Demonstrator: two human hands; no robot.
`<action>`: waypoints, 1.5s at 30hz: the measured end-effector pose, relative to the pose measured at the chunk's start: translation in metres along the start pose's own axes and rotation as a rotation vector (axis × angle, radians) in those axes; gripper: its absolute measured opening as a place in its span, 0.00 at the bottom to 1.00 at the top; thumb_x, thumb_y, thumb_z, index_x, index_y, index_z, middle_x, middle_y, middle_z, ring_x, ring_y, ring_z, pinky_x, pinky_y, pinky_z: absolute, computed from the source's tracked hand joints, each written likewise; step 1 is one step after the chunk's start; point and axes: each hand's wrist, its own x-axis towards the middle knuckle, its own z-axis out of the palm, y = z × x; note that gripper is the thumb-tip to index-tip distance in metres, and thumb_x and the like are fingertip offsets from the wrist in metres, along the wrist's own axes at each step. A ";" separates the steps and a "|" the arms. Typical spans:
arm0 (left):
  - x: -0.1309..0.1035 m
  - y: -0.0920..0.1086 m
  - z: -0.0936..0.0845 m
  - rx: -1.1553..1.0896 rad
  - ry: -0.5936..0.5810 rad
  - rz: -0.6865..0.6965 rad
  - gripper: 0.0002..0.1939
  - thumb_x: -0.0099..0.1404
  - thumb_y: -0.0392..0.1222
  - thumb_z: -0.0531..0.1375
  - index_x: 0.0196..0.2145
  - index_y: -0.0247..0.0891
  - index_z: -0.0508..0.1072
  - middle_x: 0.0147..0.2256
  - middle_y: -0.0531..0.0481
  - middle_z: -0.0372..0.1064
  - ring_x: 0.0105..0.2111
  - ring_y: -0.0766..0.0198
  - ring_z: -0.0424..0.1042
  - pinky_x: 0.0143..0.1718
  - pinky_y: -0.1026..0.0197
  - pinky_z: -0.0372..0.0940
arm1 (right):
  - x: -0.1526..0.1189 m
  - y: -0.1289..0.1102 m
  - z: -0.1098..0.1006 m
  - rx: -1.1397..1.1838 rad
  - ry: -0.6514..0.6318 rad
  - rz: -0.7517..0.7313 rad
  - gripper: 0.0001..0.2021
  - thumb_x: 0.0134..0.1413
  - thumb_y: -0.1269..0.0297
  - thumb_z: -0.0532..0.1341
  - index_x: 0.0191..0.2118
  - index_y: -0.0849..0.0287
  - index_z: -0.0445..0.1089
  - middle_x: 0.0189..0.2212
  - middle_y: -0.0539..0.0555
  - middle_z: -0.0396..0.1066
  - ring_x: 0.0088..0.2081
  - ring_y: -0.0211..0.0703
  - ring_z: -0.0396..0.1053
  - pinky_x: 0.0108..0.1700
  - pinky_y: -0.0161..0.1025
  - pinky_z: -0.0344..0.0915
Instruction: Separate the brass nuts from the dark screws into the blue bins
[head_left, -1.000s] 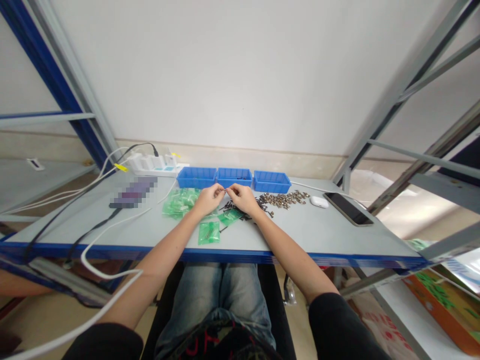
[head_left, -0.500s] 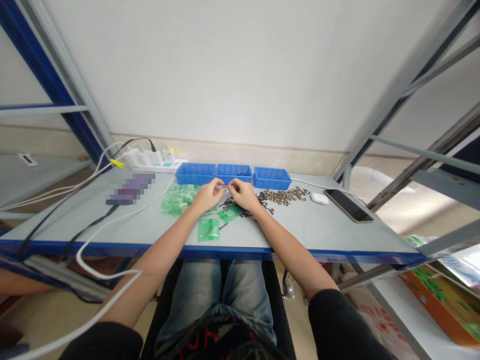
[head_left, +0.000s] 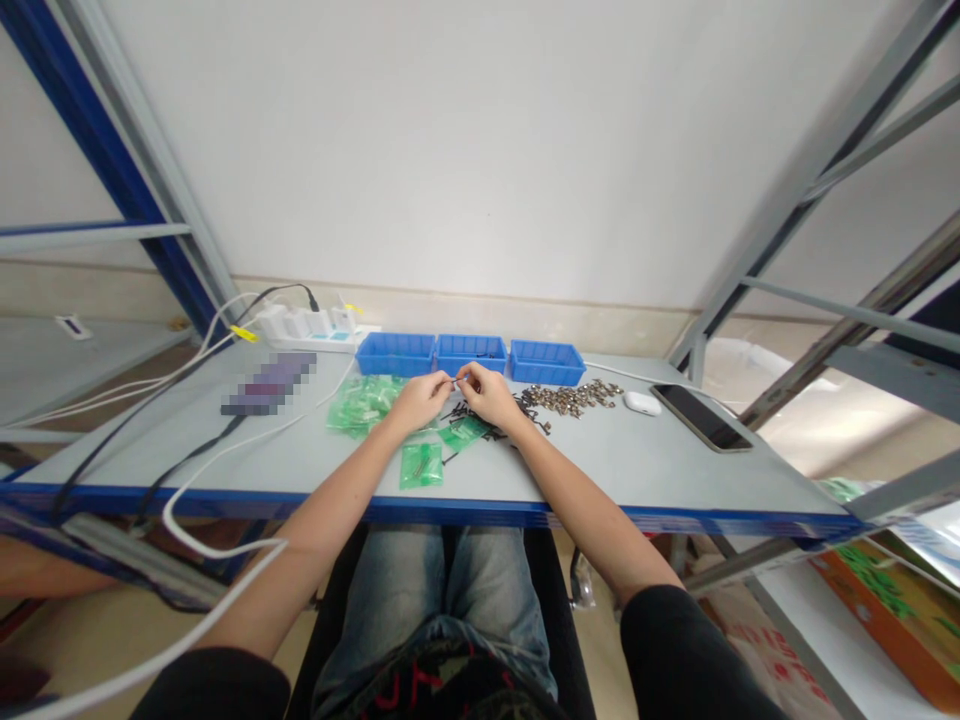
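Observation:
My left hand (head_left: pixel 421 401) and my right hand (head_left: pixel 487 394) meet fingertip to fingertip above the table. Both are pinched on a small, thin dark piece that is too small to make out. Dark screws (head_left: pixel 538 425) lie beneath and beside my right hand, with a heap of brassy metal parts (head_left: pixel 574 399) to their right. A pile of green plastic bags (head_left: pixel 360 403) is left of my left hand. One green bag (head_left: pixel 421 466) with thin pieces inside lies nearer the front edge, and another (head_left: pixel 463 432) is below my hands.
Three blue bins, left (head_left: pixel 396 355), middle (head_left: pixel 470 353) and right (head_left: pixel 547 363), line the back. A power strip (head_left: pixel 307 325), cables and a pixelated item (head_left: pixel 270 383) are left. A white case (head_left: pixel 643 403) and a phone (head_left: pixel 701 417) lie right.
My fingertips have drawn closer together around the small piece. The whole view has shifted slightly, with the table a little lower in it.

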 end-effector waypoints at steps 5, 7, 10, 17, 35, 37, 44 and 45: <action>-0.001 0.003 0.000 -0.070 0.044 -0.056 0.12 0.63 0.46 0.50 0.36 0.38 0.69 0.28 0.51 0.70 0.28 0.63 0.69 0.31 0.63 0.60 | 0.001 0.003 0.001 -0.036 0.036 0.013 0.07 0.54 0.65 0.52 0.33 0.59 0.66 0.20 0.46 0.61 0.23 0.35 0.58 0.28 0.31 0.52; -0.001 0.004 -0.001 -0.092 0.054 -0.068 0.12 0.62 0.47 0.51 0.36 0.38 0.68 0.29 0.51 0.70 0.29 0.63 0.70 0.32 0.63 0.61 | 0.001 0.003 0.000 -0.042 0.049 0.014 0.08 0.55 0.64 0.52 0.31 0.59 0.66 0.20 0.47 0.61 0.23 0.35 0.58 0.28 0.31 0.51; 0.000 0.004 -0.001 -0.114 0.058 -0.073 0.11 0.62 0.46 0.51 0.37 0.38 0.67 0.29 0.51 0.70 0.29 0.63 0.70 0.32 0.63 0.62 | 0.001 0.002 -0.001 -0.049 0.048 0.013 0.09 0.56 0.64 0.51 0.29 0.59 0.65 0.21 0.47 0.62 0.24 0.35 0.58 0.28 0.31 0.51; 0.000 0.006 -0.003 -0.124 0.071 -0.054 0.11 0.62 0.45 0.51 0.37 0.39 0.67 0.27 0.52 0.69 0.27 0.64 0.68 0.31 0.63 0.62 | 0.001 0.000 -0.001 -0.050 0.031 0.026 0.12 0.57 0.64 0.49 0.27 0.59 0.64 0.20 0.48 0.62 0.24 0.36 0.59 0.29 0.32 0.51; 0.000 0.003 -0.003 -0.054 0.094 -0.081 0.13 0.63 0.46 0.48 0.30 0.38 0.69 0.24 0.52 0.69 0.25 0.65 0.66 0.28 0.64 0.59 | 0.000 0.004 0.002 0.044 -0.007 0.000 0.07 0.52 0.65 0.54 0.37 0.59 0.64 0.19 0.45 0.61 0.22 0.35 0.59 0.27 0.31 0.53; 0.000 0.003 -0.002 -0.061 0.090 -0.082 0.14 0.63 0.46 0.48 0.31 0.37 0.69 0.24 0.52 0.69 0.25 0.65 0.66 0.28 0.64 0.59 | -0.001 0.004 0.003 0.036 -0.018 0.001 0.06 0.53 0.66 0.53 0.36 0.59 0.64 0.19 0.45 0.61 0.22 0.35 0.59 0.27 0.31 0.53; 0.000 0.007 -0.002 -0.133 0.129 -0.078 0.11 0.60 0.45 0.53 0.38 0.38 0.67 0.25 0.53 0.68 0.24 0.66 0.67 0.28 0.65 0.61 | 0.000 0.003 0.003 -0.006 0.015 0.027 0.09 0.58 0.64 0.49 0.32 0.58 0.64 0.22 0.48 0.64 0.25 0.37 0.62 0.29 0.32 0.53; 0.000 0.008 -0.003 -0.135 0.133 -0.066 0.11 0.60 0.45 0.54 0.39 0.38 0.67 0.25 0.54 0.68 0.24 0.66 0.67 0.29 0.65 0.61 | 0.000 0.002 0.003 -0.014 0.015 0.033 0.09 0.58 0.64 0.49 0.31 0.58 0.64 0.22 0.48 0.64 0.25 0.37 0.62 0.29 0.32 0.53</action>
